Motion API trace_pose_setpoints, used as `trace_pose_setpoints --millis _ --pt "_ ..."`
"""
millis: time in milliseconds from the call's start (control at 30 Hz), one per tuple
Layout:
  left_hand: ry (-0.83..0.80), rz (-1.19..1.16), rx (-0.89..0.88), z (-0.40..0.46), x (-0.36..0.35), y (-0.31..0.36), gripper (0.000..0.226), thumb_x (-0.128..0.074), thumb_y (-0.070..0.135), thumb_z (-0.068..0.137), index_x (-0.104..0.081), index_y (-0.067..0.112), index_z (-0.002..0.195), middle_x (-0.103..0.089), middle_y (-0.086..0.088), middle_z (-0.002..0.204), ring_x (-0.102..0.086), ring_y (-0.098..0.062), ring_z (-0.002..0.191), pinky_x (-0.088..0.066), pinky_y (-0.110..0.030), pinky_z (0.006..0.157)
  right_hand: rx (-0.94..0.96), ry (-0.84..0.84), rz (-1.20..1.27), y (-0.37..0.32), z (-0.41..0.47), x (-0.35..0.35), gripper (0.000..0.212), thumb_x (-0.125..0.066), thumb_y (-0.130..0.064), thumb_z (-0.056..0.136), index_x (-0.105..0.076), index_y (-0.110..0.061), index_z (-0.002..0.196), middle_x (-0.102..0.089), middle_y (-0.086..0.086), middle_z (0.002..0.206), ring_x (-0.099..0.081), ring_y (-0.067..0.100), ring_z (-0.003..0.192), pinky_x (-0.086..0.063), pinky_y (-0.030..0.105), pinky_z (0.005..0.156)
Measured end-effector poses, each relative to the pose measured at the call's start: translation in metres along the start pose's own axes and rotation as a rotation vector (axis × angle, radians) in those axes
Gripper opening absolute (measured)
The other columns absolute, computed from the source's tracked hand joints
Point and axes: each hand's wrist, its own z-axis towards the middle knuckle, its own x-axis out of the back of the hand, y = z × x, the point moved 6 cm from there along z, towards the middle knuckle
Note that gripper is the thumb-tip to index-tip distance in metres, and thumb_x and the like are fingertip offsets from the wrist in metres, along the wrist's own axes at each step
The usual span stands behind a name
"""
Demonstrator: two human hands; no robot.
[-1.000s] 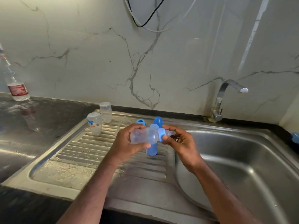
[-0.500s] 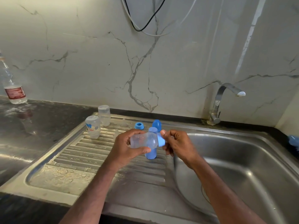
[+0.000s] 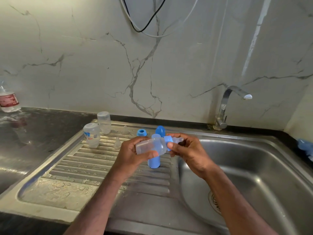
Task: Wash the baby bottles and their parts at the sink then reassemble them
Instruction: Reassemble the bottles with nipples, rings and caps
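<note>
Bottle [image 3: 149, 147] axis is what the next move turns on, as I read it: it lies nearly level, base toward my left, neck toward my right, tilted up a little at the neck end. My left hand [image 3: 133, 153] is wrapped round the clear body, thumb across the front. My right hand [image 3: 188, 150] is closed on the blue collar [image 3: 167, 140] at the neck, thumb on its near face, fingers behind; the teat [image 3: 177, 139] sticks out past the collar toward my right palm. So the collar sits straight between the two hands, on the line of the bottle, and any turning would go round that level axis. I judge this to be screwing the collar on; I cannot tell how far it is seated.

I hold the bottle above the seam where the drainboard [image 3: 105, 167] meets the basin [image 3: 254, 167], clear of both. Directly behind it a blue bottle [image 3: 153, 162] stands upright on the drainboard, with a blue cap [image 3: 160, 131] just beyond. Farther left a loose blue ring [image 3: 142, 132], two small teats [image 3: 117, 142] and two clear bottles [image 3: 92, 134] stand inverted on the ribs. Those loose parts suggest more assembly remains. The tap [image 3: 233, 99] shows no water running.
</note>
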Motion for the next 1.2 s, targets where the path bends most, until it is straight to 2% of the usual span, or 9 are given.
trace_pose_setpoints --millis 167,300,400,467,567,700,833,967,1200 --pt "-0.017 0.082 -0.035 -0.006 0.001 -0.003 0.055 -0.092 0.036 0.057 -0.073 0.025 0.107 -0.074 -0.001 0.104 -0.070 -0.018 0.095 -0.058 -0.029 0.079 -0.119 0.194 -0.280 -0.001 -0.002 -0.002 0.065 -0.071 -0.060 0.077 -0.065 0.004 0.077 -0.065 0.015 0.062 -0.052 0.019 0.050 -0.041 0.027 0.047" --pt "-0.013 -0.015 0.028 -0.006 0.000 0.003 0.037 -0.080 0.043 0.069 -0.077 0.019 0.097 -0.071 -0.013 0.090 -0.065 -0.015 0.079 -0.052 -0.028 0.068 -0.094 0.162 -0.249 0.000 -0.003 -0.006 0.088 -0.060 -0.088 0.069 -0.064 -0.001 0.081 -0.057 0.009 0.064 -0.047 0.016 0.056 -0.037 0.026 0.049" --pt "0.035 -0.046 0.061 -0.004 0.005 0.002 0.038 -0.072 0.050 0.076 -0.077 0.018 0.096 -0.071 -0.015 0.088 -0.064 -0.016 0.081 -0.051 -0.027 0.070 -0.008 0.001 0.043 -0.002 -0.004 -0.011 0.056 -0.072 -0.051 0.082 -0.065 -0.014 0.125 -0.071 0.007 0.107 -0.061 0.019 0.085 -0.043 0.030 0.063" --pt "0.040 -0.070 0.073 -0.004 0.007 0.001 0.039 -0.071 0.049 0.076 -0.077 0.015 0.096 -0.071 -0.016 0.089 -0.065 -0.016 0.082 -0.052 -0.026 0.070 0.037 -0.050 0.040 -0.004 -0.004 -0.009 0.050 -0.078 -0.020 0.081 -0.065 -0.013 0.129 -0.071 0.010 0.120 -0.063 0.024 0.094 -0.049 0.031 0.068" --pt "-0.007 -0.046 0.071 -0.004 0.005 0.001 0.044 -0.078 0.044 0.070 -0.076 0.012 0.101 -0.070 -0.017 0.094 -0.064 -0.015 0.082 -0.052 -0.025 0.069 0.069 -0.056 -0.006 -0.007 -0.001 -0.005 0.044 -0.080 -0.003 0.079 -0.070 -0.010 0.121 -0.072 0.015 0.114 -0.063 0.025 0.090 -0.053 0.035 0.072" --pt "-0.017 -0.034 0.038 -0.005 0.003 0.003 0.049 -0.083 0.038 0.067 -0.073 0.010 0.107 -0.070 -0.015 0.096 -0.064 -0.015 0.083 -0.054 -0.029 0.071 0.073 -0.049 0.007 -0.006 0.000 -0.004 0.038 -0.078 -0.003 0.082 -0.070 -0.008 0.119 -0.072 0.019 0.109 -0.062 0.027 0.086 -0.054 0.035 0.073" --pt "0.011 -0.048 0.088 -0.008 0.006 0.004 0.048 -0.068 0.052 0.076 -0.075 0.005 0.087 -0.067 -0.011 0.076 -0.063 -0.017 0.069 -0.047 -0.026 0.057 0.063 -0.054 -0.128 -0.004 0.001 -0.008 0.029 -0.081 -0.028 0.085 -0.071 -0.008 0.103 -0.065 0.026 0.087 -0.054 0.024 0.068 -0.048 0.036 0.065" --pt "-0.011 -0.154 0.283 -0.011 0.010 -0.002 0.056 -0.066 0.057 0.077 -0.073 0.003 0.091 -0.066 -0.015 0.064 -0.057 -0.016 0.047 -0.030 -0.021 0.042 0.028 -0.090 -0.096 -0.001 -0.004 -0.017 0.043 -0.082 -0.031 0.079 -0.069 -0.020 0.118 -0.070 -0.002 0.116 -0.056 0.019 0.080 -0.046 0.032 0.065" --pt "-0.088 -0.086 0.211 -0.009 0.015 0.003 0.046 -0.070 0.056 0.071 -0.075 0.013 0.087 -0.059 -0.004 0.069 -0.049 -0.011 0.057 -0.036 -0.021 0.047 0.047 -0.037 -0.015 0.002 0.000 -0.026 0.032 -0.074 -0.015 0.086 -0.072 -0.005 0.117 -0.074 0.010 0.114 -0.067 0.014 0.092 -0.051 0.024 0.074"
